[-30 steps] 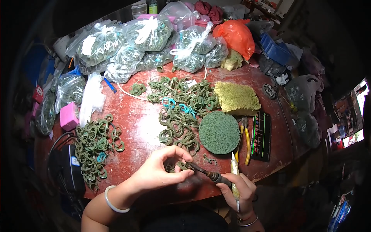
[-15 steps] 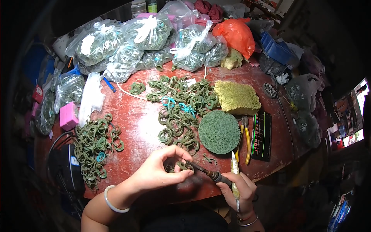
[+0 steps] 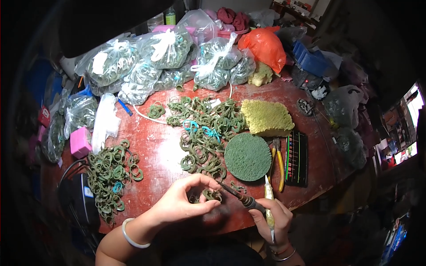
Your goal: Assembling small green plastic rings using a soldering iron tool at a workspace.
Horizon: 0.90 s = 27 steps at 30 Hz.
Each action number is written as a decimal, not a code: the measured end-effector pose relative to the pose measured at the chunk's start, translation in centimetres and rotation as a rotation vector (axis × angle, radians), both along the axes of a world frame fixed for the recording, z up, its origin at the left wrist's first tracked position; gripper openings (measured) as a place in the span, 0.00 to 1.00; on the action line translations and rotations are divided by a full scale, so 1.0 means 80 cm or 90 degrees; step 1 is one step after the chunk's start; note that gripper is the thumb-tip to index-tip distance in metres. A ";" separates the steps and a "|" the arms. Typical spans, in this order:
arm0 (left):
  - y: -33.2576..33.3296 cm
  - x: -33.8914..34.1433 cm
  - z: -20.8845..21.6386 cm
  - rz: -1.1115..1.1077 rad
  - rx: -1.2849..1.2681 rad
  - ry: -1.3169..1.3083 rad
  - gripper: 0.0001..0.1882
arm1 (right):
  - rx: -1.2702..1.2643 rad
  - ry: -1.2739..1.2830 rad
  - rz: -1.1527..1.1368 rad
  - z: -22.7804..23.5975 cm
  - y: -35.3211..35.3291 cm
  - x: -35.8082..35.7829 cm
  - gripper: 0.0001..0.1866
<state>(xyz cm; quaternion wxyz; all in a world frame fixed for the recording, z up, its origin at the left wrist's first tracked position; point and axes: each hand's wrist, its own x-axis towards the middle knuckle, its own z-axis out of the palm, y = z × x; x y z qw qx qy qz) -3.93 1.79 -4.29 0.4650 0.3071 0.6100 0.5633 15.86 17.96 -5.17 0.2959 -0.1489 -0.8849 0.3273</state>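
Head view: I see the left hand [image 3: 184,201] curled, thumb and index narrow around a green ring [image 3: 212,195] above the table's near edge. Right hand [image 3: 278,217] grips two tools. Dark pen-like tool [image 3: 242,199]: long axis diagonal, tip up-left to the ring; can't tell if touching. Pale pointed tool [image 3: 269,205]: near upright in view, slim tip away from the person, just beside the green round pad [image 3: 247,157]
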 end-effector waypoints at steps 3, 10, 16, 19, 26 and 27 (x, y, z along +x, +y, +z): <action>0.003 -0.001 -0.006 0.008 0.044 -0.048 0.20 | -0.073 -0.002 -0.033 0.002 0.001 0.000 0.16; -0.005 -0.008 0.008 -0.004 -0.045 -0.173 0.19 | -0.266 0.061 0.003 0.032 0.000 -0.024 0.19; -0.006 -0.007 0.009 -0.010 -0.023 -0.144 0.21 | -0.488 0.067 0.092 0.054 -0.014 -0.043 0.11; -0.004 -0.005 0.003 -0.004 -0.008 -0.156 0.21 | -0.469 0.032 0.087 0.053 -0.017 -0.046 0.11; -0.007 -0.006 0.003 -0.016 -0.008 -0.146 0.20 | -0.466 0.037 0.105 0.052 -0.021 -0.048 0.10; -0.007 -0.006 0.002 -0.023 -0.010 -0.140 0.20 | -0.466 0.037 0.105 0.050 -0.021 -0.048 0.10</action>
